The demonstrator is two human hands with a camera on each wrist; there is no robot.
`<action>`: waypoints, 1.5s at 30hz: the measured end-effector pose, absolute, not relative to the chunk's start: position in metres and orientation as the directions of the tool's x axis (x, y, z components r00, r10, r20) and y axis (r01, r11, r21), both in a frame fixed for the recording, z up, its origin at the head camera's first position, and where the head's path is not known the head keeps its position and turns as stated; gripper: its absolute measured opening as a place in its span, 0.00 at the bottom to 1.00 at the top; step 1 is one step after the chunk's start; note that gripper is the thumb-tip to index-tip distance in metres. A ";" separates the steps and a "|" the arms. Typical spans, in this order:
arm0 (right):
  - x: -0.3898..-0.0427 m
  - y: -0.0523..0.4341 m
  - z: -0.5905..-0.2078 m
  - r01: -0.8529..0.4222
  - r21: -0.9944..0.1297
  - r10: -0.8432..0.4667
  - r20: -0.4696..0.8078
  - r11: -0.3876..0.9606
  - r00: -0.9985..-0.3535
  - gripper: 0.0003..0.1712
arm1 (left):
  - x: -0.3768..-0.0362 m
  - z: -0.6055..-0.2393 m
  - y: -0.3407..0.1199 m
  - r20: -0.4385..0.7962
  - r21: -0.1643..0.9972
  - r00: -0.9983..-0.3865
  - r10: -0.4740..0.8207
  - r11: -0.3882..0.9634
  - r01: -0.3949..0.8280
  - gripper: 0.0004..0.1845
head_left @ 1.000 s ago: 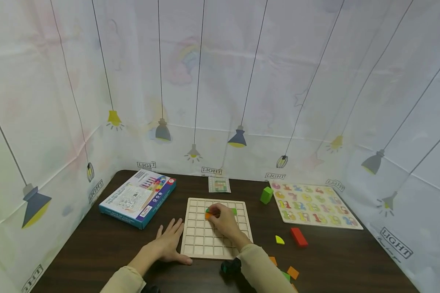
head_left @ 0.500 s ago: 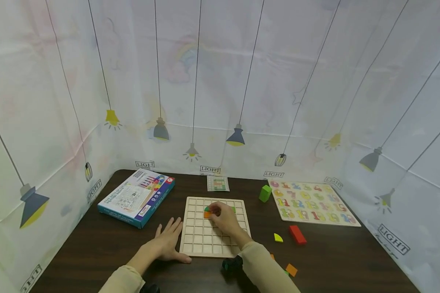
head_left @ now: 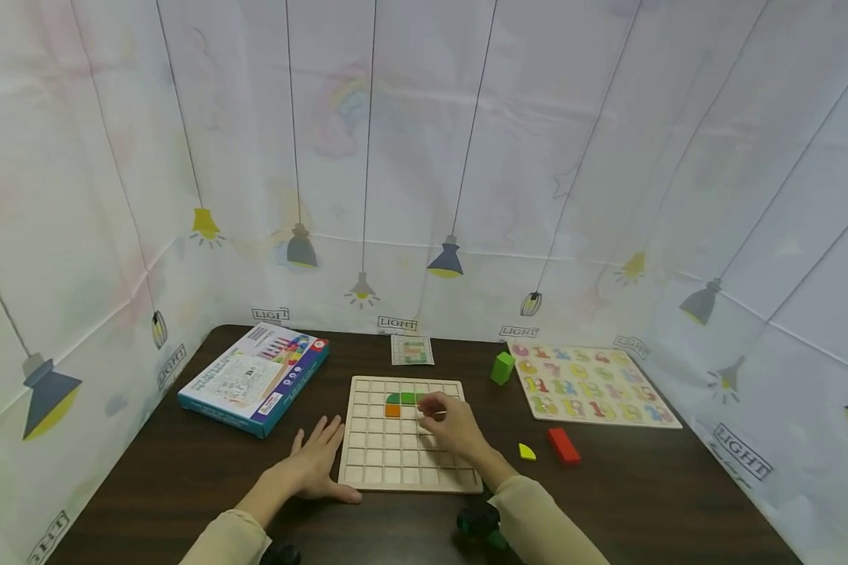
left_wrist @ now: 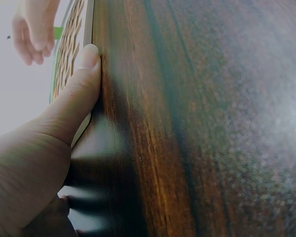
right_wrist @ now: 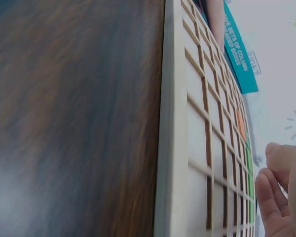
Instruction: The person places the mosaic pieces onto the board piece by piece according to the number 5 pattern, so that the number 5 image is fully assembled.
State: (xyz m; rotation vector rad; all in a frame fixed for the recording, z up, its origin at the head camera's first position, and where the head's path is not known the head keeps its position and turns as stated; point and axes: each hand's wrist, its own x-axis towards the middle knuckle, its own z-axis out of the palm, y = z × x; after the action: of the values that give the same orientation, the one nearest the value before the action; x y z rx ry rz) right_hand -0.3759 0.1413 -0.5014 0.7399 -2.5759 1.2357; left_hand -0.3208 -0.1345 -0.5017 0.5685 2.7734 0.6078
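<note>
A wooden grid board (head_left: 396, 463) lies flat in the middle of the dark table. A green piece (head_left: 404, 398) and an orange piece (head_left: 392, 410) sit in cells near its far edge. My right hand (head_left: 444, 416) hovers over the board just right of them, with its fingers (right_wrist: 278, 197) loosely curled and holding nothing. My left hand (head_left: 319, 455) lies flat on the table at the board's near left corner. Its thumb (left_wrist: 79, 89) touches the board's edge (left_wrist: 74, 34).
A blue game box (head_left: 254, 378) lies at the far left and a small pattern card (head_left: 412, 350) sits behind the board. To the right are a green block (head_left: 502, 367), a number puzzle (head_left: 586, 384), a red block (head_left: 563, 445) and a yellow wedge (head_left: 527, 451). Cloth walls enclose the table.
My right hand has drawn back to the right off the green and orange pieces, which now lie uncovered in the board. My left hand has stayed in place.
</note>
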 end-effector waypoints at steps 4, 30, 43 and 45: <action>-0.367 0.158 -0.498 -0.475 -0.694 -0.331 0.344 0.541 -0.879 0.14 | -0.321 -0.504 -0.137 -0.146 0.461 -0.887 0.438 0.823 0.331 0.68; -0.298 0.270 -0.501 -0.332 -0.710 -0.227 0.243 0.621 -0.943 0.13 | -0.317 -0.498 -0.134 -0.139 0.441 -0.891 0.432 0.832 0.335 0.65; -0.266 0.307 -0.506 -0.239 -0.751 -0.174 0.167 0.616 -0.971 0.13 | -0.319 -0.501 -0.136 -0.139 0.452 -0.886 0.443 0.824 0.341 0.66; -0.260 0.313 -0.506 -0.239 -0.754 -0.172 0.169 0.612 -0.971 0.14 | -0.319 -0.501 -0.134 -0.140 0.446 -0.887 0.440 0.828 0.340 0.66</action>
State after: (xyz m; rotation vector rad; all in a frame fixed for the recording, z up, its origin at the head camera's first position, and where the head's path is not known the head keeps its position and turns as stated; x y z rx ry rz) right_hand -0.2599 0.3135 -0.5055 0.3509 -2.7488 1.3029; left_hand -0.3187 -0.1342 -0.5007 0.6009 2.7732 0.6119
